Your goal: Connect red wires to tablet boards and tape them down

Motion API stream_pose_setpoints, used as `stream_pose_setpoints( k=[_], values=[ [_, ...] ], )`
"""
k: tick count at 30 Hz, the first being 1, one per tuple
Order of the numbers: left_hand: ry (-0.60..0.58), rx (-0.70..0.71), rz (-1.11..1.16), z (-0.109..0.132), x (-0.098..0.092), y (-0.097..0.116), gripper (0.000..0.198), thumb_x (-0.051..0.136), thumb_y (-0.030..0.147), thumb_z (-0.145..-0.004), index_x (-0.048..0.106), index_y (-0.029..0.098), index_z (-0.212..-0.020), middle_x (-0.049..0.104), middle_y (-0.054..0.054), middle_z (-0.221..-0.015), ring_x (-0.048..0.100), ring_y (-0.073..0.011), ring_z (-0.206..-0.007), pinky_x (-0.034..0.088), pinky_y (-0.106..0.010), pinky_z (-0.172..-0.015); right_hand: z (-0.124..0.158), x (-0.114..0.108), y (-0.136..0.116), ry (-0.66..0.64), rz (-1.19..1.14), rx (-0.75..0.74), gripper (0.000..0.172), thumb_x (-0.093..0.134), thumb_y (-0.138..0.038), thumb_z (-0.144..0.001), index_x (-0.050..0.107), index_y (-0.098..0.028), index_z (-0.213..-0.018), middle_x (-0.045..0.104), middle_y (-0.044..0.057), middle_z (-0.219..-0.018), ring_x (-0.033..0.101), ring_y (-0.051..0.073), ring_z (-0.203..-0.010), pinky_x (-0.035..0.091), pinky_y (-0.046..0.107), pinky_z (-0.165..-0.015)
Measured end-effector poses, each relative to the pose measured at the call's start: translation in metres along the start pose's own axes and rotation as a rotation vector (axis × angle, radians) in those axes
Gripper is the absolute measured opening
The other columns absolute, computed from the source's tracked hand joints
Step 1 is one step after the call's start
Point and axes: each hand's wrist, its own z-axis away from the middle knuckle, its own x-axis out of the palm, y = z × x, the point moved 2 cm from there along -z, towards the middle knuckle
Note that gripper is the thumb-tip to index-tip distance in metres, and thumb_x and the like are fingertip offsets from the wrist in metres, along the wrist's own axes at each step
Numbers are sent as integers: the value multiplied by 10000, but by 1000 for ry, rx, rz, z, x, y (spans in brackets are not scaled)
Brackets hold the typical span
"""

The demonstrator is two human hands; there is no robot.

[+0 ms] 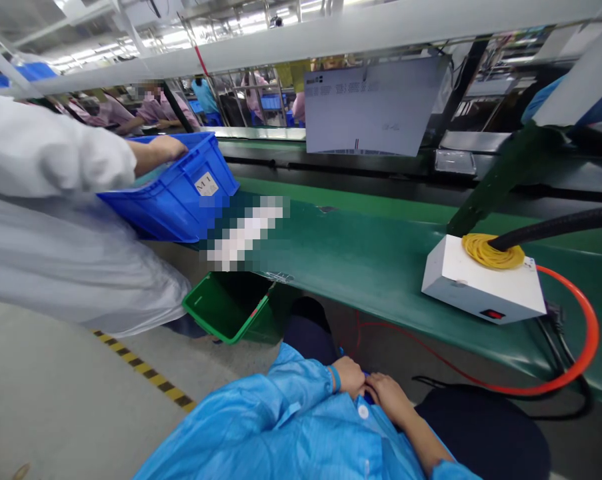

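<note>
My left hand (349, 377) and my right hand (388, 397) rest together in my lap, at the front of my blue work coat (301, 420). Both are closed, with curled fingertips meeting. A darker blue patch (369, 398) shows just beneath the fingers; whether they grip it or anything else is hidden. Ahead of my knees runs the green bench (341, 243), which neither hand touches. Left of my knee stands a green bin (231, 337), its inside dark.
A person in white (71, 247) at left has a hand in a blue crate (185, 207) on the bench edge. At right are a white box (485, 287) with coiled yellow tubing and an orange hose (588, 327). A paper sheet (371, 107) hangs ahead.
</note>
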Motion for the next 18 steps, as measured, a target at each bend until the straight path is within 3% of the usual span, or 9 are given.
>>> stream_pose_setpoints(
  k=[6, 18],
  values=[
    [38, -7, -32, 1, 2, -1, 410, 506, 397, -1014, 784, 121, -896, 795, -174, -901, 793, -309, -902, 623, -418, -802, -2, 2, 2, 7, -21, 16, 435, 337, -315, -1050, 747, -202, -1139, 764, 119, -1210, 673, 277, -1179, 440, 369, -1039],
    [1, 34, -47, -10, 17, -3, 354, 558, 366, -1013, 789, 132, -881, 802, -148, -895, 792, -295, -859, 614, -381, -731, -1, 2, 3, -9, -12, 8, 428, 348, -321, -1042, 747, -194, -1130, 760, 130, -1195, 673, 291, -1184, 443, 384, -1024]
  ],
)
